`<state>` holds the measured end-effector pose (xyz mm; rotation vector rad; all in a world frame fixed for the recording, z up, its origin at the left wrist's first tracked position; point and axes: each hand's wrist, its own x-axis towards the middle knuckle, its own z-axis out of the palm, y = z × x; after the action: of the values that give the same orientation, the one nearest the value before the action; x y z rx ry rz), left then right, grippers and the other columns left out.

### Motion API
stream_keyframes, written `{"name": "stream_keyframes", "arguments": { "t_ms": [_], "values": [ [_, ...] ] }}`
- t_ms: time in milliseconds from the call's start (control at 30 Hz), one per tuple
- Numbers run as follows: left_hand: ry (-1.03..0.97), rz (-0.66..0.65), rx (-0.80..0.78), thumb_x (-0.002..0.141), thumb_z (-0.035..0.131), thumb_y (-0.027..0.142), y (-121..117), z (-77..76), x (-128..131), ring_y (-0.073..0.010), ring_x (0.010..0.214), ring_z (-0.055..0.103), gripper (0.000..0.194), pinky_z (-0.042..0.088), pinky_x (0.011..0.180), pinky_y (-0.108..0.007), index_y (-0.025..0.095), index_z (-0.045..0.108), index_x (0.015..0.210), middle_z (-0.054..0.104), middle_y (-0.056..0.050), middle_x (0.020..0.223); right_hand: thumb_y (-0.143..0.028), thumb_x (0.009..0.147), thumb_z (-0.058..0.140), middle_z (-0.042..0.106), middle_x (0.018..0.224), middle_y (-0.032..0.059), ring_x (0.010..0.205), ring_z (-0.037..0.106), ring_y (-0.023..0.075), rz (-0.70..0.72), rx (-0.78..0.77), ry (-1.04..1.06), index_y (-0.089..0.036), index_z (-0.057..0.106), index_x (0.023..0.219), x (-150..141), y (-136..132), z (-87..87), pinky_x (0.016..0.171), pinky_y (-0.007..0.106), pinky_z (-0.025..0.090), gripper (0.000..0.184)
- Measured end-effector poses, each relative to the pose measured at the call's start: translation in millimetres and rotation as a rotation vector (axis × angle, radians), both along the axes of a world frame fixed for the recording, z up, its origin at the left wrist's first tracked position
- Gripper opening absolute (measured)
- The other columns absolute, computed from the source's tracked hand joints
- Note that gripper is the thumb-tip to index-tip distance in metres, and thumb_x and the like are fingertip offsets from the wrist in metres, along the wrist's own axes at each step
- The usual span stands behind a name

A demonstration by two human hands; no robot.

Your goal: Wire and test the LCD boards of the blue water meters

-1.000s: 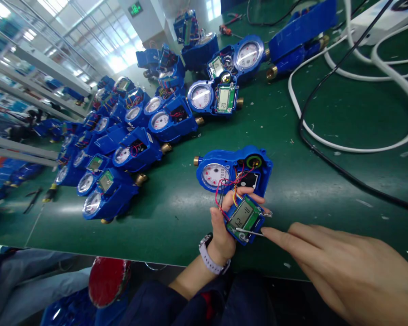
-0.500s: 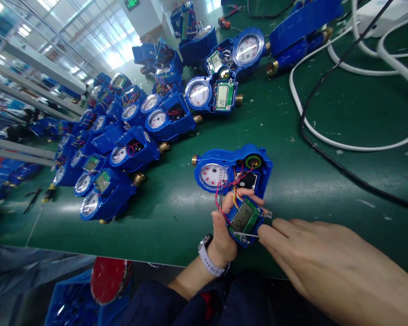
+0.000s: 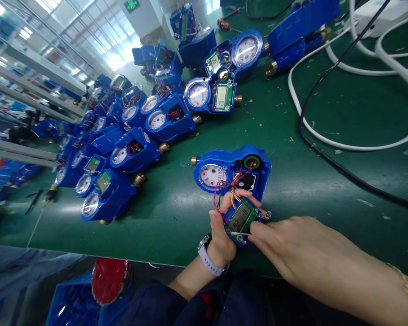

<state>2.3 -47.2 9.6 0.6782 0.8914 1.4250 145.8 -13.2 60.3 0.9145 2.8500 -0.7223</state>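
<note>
Green display board (image 3: 241, 219), lit digits, coloured wires to open blue meter (image 3: 231, 170).

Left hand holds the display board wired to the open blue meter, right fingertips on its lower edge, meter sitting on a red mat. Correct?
Not quite: the head view shows the mat is green, not red. The rest holds: the left hand holds the display board wired to the open blue meter, and the right hand has its fingertips on the board's lower edge.

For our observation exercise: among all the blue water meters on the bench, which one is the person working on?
The blue meter lying alone nearest the left hand, wired to the display board that hand holds; the others sit untouched farther back.
</note>
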Motion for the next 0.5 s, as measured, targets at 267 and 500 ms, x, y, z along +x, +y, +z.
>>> {"name": "stream_keyframes", "arguments": {
  "t_ms": [267,500],
  "values": [
    [-0.007,0.007,0.016,0.08,0.037,0.082,-0.2,-1.7,4.5,-0.0242,0.078,0.063,0.073,0.053,0.075,-0.037,0.017,0.061,0.104,0.063,-0.009,0.091,-0.012,0.085,0.053,0.061,0.057,-0.0021,0.043,0.058,0.0224,-0.018,-0.005,0.017,-0.024,0.052,0.076,-4.8,2.2,4.7,0.043,0.031,0.008,0.014],
    [-0.055,-0.027,-0.001,0.079,0.035,0.083,0.2,-0.4,6.0,-0.0244,0.081,0.063,0.076,0.052,0.078,-0.037,0.017,0.06,0.107,0.063,-0.009,0.095,-0.005,0.081,0.044,0.066,0.075,-0.0038,0.046,0.059,0.0151,-0.059,0.042,0.279,-0.025,0.055,0.105,13.1,2.3,3.5,0.043,0.03,0.029,0.033]
  ]
}}
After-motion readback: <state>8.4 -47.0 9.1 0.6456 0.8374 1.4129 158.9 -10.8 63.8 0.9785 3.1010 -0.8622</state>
